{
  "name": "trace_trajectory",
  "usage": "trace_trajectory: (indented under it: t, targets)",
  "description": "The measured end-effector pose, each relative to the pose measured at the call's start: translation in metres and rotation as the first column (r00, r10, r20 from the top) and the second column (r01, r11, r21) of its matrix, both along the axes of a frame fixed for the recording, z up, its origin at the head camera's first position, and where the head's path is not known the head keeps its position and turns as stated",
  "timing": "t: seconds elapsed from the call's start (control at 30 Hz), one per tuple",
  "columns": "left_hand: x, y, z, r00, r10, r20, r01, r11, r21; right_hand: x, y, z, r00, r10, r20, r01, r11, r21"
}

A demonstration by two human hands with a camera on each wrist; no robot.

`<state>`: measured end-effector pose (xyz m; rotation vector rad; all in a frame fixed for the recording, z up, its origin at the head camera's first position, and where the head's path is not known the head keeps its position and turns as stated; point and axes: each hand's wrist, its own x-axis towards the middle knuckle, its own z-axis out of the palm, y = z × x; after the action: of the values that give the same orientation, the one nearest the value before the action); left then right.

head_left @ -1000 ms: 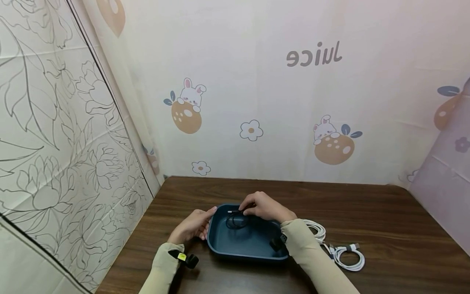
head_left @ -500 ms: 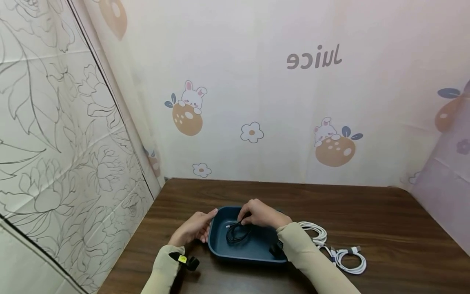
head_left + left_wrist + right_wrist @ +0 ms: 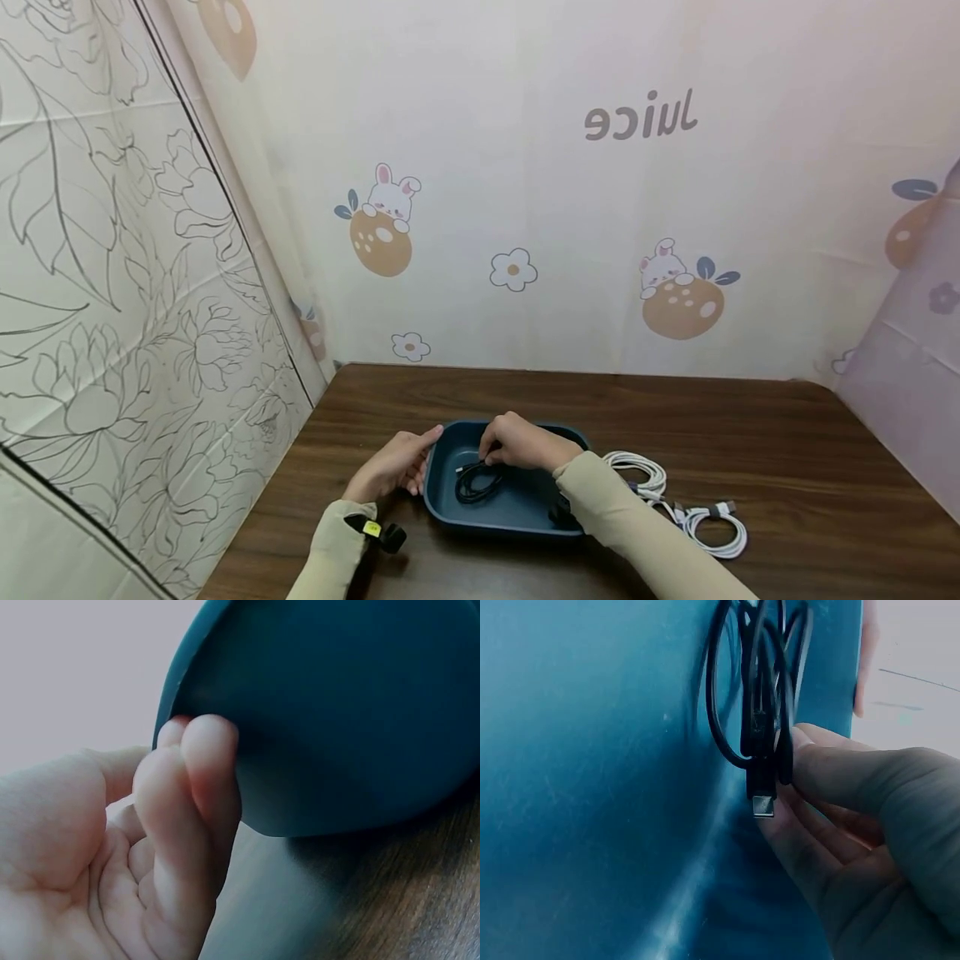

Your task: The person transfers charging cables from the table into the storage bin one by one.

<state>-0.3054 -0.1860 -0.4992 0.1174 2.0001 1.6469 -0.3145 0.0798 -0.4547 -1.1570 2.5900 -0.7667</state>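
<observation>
A dark blue rectangular tray [image 3: 525, 504] stands on the wooden table. At its left end my left hand [image 3: 392, 468] grips the wall, the thumb at the rim and the other fingers curled against the outside, as the left wrist view shows. My right hand [image 3: 528, 442] reaches inside the tray and pinches a coiled black USB cable [image 3: 471, 498] between thumb and fingers. In the right wrist view the cable's metal plug [image 3: 763, 806] points out beside the fingertips, its loops close over the tray floor.
Two coiled white cables lie on the table right of the tray: one coil [image 3: 657, 477] beside my right sleeve, the other coil [image 3: 724, 552] farther right. A patterned curtain [image 3: 480, 317] hangs behind the table, another at the left.
My right hand has lowered the black cable from near the tray's back rim toward its floor, moving slightly left and nearer. My left hand keeps its grip on the tray.
</observation>
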Motion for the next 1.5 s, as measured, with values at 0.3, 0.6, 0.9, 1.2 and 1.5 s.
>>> trace_trajectory:
  t: [0.3,0.6,0.9,1.2,1.5]
  targets:
    - [0.000,0.000,0.001,1.000,-0.015,-0.005,0.015,1.000,-0.003,0.000,-0.003,-0.003,1.000,0.014,0.010,-0.015,0.999,0.046]
    - [-0.002,0.001,0.001,1.000,-0.024,-0.004,0.024,0.999,0.022,-0.001,-0.003,-0.004,0.999,0.003,0.037,-0.005,0.999,0.051]
    - [0.000,0.000,0.001,1.000,-0.015,-0.005,0.015,1.000,0.012,0.001,-0.001,0.003,0.997,-0.008,0.081,0.005,0.999,0.039]
    - [0.001,-0.001,0.002,1.000,-0.018,-0.006,0.018,1.000,0.011,0.004,0.005,0.022,0.999,0.007,0.053,-0.006,1.000,-0.014]
    - [0.001,-0.002,0.000,1.000,-0.018,-0.010,0.018,1.000,0.010,0.007,0.029,0.048,0.999,-0.036,-0.006,0.035,0.995,-0.096]
